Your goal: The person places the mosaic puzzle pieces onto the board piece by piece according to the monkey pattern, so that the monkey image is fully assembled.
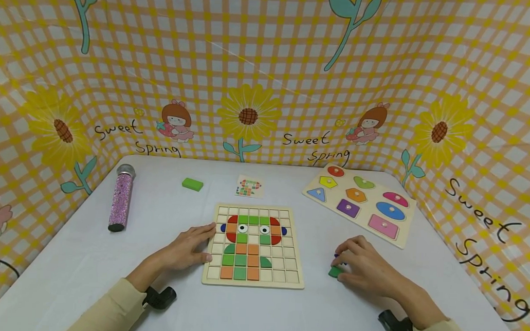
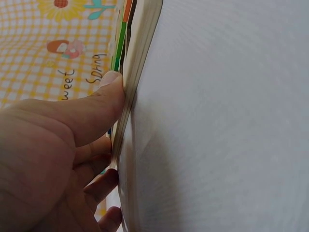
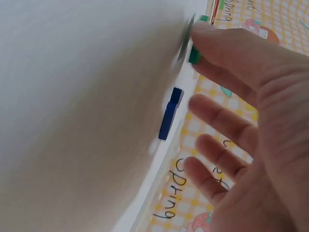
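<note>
The wooden grid board (image 1: 283, 279) lies flat on the table, with colored tiles forming a figure with two round eyes. My left hand (image 1: 185, 248) rests against the board's left edge, thumb tip and fingertips touching the rim with the fingers spread. Right of the board, my right hand (image 1: 364, 266) pinches a small green tile (image 3: 194, 54) between thumb and index finger, low over the table. Its other fingers are loosely bent. Blue pieces (image 3: 168, 116) lie on the table beneath this hand, mostly hidden by it in the head view.
A pattern card (image 1: 249, 187) and a green block (image 1: 192, 184) lie behind the board. At the far left is a pink glittery microphone (image 1: 121, 199). A shape puzzle board (image 1: 334, 193) with knobbed pieces lies back right. Checked cloth (image 1: 269, 48) walls the table.
</note>
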A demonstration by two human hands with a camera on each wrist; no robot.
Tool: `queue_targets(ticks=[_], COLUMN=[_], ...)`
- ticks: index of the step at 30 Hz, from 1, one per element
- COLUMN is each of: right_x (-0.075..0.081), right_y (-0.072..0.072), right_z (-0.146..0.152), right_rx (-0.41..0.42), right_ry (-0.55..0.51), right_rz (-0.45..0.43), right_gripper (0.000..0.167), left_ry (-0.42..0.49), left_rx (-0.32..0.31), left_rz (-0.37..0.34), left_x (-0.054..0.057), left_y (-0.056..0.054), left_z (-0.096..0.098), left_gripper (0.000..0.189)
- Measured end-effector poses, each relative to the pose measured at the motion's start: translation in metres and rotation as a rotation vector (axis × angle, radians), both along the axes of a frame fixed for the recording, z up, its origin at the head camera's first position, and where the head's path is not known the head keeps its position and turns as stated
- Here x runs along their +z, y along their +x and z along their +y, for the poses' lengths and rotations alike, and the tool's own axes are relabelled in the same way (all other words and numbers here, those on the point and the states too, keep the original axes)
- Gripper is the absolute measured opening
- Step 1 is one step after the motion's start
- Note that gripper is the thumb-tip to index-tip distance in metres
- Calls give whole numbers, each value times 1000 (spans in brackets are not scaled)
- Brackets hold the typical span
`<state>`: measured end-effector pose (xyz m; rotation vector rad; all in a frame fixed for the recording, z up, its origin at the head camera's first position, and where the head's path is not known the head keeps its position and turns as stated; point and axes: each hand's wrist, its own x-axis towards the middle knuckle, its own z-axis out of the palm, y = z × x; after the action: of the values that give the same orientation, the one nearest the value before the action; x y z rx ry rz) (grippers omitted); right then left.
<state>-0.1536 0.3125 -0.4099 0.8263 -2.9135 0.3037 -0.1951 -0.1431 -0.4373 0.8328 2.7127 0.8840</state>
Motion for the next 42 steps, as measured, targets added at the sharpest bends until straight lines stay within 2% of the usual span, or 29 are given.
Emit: queue_targets(ticks=[8,13,17,24,29,36,42], right_x=[5,5,6,2,0,-1,-1], right_y=[-5,-10,-12,-11,-10,-7,-7], right_z=[-36,-76,-112,-167,-197,-225,-239], right_rx=[149,269,317,330,318,285,273], right_ry=[-48,-57,-47,-66,-35,-2,30], right_rz=[123,176,192,209,224,169,168], right_gripper=[23,26,29,29,31,32,32], left_ry=[5,12,16,17,20,-2,-17], left_rx=[2,-6,-5,2,-3,-15,-20], left_rz=[-2,4,7,-9,-11,-8,11], left_x=[2,2,2,3,5,6,6], left_y=[1,1,1,1,2,1,0], left_z=[-1,-1,-1,-1,-1,-1,-1], left_gripper=[72,72,71,71,71,69,69])
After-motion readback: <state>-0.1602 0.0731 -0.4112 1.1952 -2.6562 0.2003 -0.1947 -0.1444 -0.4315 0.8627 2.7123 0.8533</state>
